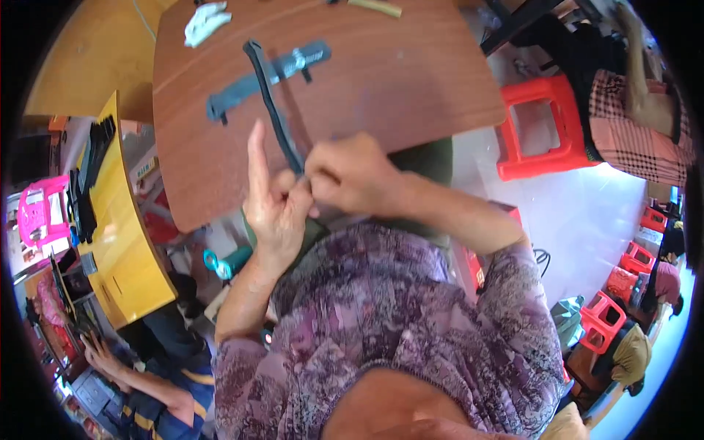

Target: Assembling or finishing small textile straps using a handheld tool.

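A long, narrow black strip (270,103) rises from my hands over the wooden table, its far end bent over at the top. My left hand (277,213) pinches near the strip's close end with thumb and curled fingers, while its index finger points up. Against it, my right hand (353,176) is closed with its fingertips at the same end; the exact grip point is hidden between the fingers. Behind the strip, a flat dark grey band (240,94) with small black tabs and pale printing lies slanted on the table.
The brown table (411,88) carries a crumpled white cloth or glove (207,23) and a yellowish strip (375,7) at its far side. Right of it stands a red stool (543,128) beside a seated person. Left are a yellow table (128,257) with dark strips and another person's hand (103,358).
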The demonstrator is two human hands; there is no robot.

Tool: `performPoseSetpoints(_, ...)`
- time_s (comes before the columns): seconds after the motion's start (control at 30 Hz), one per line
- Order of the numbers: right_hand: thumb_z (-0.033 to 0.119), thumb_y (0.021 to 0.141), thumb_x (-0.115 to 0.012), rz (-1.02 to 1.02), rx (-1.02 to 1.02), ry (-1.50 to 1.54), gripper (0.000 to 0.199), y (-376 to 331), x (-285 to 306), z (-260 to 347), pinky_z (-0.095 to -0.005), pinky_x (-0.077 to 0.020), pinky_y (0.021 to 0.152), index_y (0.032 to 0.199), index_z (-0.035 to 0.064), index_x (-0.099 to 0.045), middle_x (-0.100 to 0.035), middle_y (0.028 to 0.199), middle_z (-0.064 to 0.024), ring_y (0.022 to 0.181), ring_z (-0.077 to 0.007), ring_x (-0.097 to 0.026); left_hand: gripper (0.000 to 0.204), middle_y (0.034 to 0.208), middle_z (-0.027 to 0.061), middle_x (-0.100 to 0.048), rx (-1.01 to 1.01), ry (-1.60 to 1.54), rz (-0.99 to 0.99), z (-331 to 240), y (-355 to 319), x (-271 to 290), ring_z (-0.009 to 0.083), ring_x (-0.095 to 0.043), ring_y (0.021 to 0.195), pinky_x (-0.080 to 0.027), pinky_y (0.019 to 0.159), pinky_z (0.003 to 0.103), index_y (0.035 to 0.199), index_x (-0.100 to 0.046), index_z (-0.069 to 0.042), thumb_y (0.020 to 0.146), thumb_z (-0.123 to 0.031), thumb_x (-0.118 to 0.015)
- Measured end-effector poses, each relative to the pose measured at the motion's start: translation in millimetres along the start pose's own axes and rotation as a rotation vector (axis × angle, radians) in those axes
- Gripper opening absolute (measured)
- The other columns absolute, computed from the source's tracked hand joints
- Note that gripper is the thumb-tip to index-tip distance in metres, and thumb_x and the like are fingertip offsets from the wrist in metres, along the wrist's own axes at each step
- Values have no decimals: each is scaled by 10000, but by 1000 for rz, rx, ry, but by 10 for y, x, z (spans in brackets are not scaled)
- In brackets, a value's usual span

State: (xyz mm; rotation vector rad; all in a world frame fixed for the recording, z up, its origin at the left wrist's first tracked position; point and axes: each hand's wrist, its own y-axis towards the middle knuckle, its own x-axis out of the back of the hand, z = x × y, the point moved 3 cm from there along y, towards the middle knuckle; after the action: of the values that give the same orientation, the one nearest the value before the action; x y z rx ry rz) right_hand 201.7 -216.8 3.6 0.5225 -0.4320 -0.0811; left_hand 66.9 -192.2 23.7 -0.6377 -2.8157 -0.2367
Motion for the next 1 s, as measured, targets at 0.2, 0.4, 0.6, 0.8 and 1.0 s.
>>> performPoseSetpoints(0.2,19,746,-623,99,-286,312,64,62,77,-26,-237,-422,462,761,-9,-567,-537,596,4,557,-55,-553,679,638,62,-582,118,-357,-3,-27,14,33,99,-543,464,-447,424,197,1369,-217,52,745,42,-485)
performPoseSetpoints(0.4,12,746,-609,129,-151,117,66,9,42,33,-211,-378,483,724,-9,-550,-517,598,26,565,-34,-439,481,640,154,-611,449,-453,184,20,143,68,149,-548,412,-433,386,204,1147,-414,195,686,65,-463)
performPoseSetpoints(0.6,19,761,-608,168,-222,415,60,-43,64,55,-199,-363,463,717,7,-569,-519,596,40,523,-27,-418,357,556,143,-580,481,-537,192,-83,-18,139,143,-465,325,-358,320,210,1022,-498,204,698,61,-447)
performPoseSetpoints(0.8,57,816,-601,117,-474,567,46,0,241,24,-164,-364,443,820,13,-615,-514,610,45,506,-1,-452,398,608,137,-604,519,-501,173,90,-77,178,134,-538,411,-432,401,208,1040,-523,141,865,-209,-598)
performPoseSetpoints(1.0,61,793,-582,215,-517,547,101,-19,167,31,-206,-381,463,707,10,-567,-516,590,26,544,-25,-470,355,678,169,-623,515,-624,276,106,86,41,164,-563,425,-451,398,223,1016,-524,140,788,-93,-665)
